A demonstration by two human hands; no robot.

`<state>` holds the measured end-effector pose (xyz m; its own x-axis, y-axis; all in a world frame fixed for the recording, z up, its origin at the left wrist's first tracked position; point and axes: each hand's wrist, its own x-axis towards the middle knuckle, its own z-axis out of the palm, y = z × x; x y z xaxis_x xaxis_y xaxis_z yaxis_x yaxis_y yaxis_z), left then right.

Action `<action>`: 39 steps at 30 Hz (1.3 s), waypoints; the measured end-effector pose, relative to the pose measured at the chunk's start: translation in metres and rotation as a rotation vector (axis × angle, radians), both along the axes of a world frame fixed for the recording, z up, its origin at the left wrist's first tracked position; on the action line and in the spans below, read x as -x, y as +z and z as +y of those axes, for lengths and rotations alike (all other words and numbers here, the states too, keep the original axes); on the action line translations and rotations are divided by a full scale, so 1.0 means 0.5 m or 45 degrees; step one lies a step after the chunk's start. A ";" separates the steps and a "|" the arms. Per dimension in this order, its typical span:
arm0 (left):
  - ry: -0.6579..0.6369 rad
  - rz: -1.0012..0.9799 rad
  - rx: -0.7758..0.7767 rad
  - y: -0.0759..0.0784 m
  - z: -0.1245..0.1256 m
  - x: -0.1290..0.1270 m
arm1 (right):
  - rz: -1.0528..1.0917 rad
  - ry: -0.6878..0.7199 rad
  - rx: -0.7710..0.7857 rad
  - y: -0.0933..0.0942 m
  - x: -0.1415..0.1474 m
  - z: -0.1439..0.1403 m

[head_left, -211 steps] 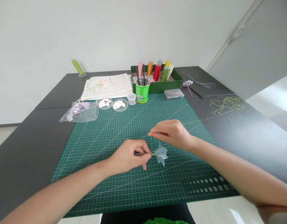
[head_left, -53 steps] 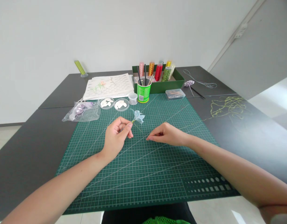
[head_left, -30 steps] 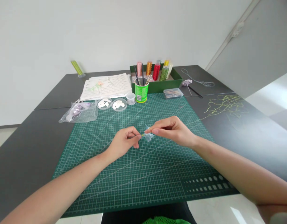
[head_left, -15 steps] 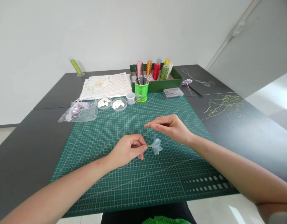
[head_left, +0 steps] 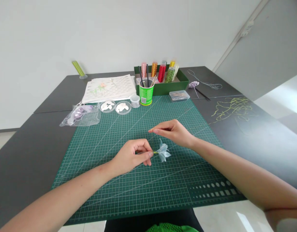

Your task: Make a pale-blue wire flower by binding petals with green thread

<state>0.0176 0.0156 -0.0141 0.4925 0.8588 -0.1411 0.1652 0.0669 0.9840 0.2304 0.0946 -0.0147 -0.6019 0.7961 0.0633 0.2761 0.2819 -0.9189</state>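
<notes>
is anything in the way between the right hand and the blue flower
Nothing visible stands between the right hand and the pale blue flower; only the cutting mat shows in the gap. The left hand holds the stem, left of the petals. Any thread there is too faint to tell.

Dark table (head_left: pixel 23 145): mat (head_left: pixel 129 193) covering the near middle. Far left, spool (head_left: pixel 77 68) standing; papers (head_left: pixel 124 88) lying right of it. Bag (head_left: pixel 87 117) straddling the mat's left edge. Box (head_left: pixel 170 88) sitting far, centre. Far right: purple flower (head_left: pixel 194 84), stick (head_left: pixel 203 94), cord (head_left: pixel 215 86) lying. Nearer, thread (head_left: pixel 232 106) sprawling.
</notes>
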 end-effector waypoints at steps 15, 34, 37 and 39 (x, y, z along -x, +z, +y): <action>0.451 -0.073 -0.306 -0.003 0.005 0.002 | -0.102 0.172 0.136 -0.023 -0.005 0.011; 0.700 0.477 -0.742 -0.004 0.000 0.010 | 0.137 0.325 0.438 0.017 0.012 -0.032; 0.690 0.427 -0.701 -0.003 0.000 0.009 | 0.166 0.315 0.446 0.019 0.013 -0.035; 0.689 0.345 -0.649 -0.003 0.001 0.008 | 0.177 0.293 0.449 0.014 0.013 -0.035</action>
<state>0.0133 0.0160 -0.0156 -0.0072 0.9603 0.2789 0.4765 -0.2419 0.8452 0.2240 0.0773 -0.0079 -0.7707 0.6300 -0.0953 0.1099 -0.0158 -0.9938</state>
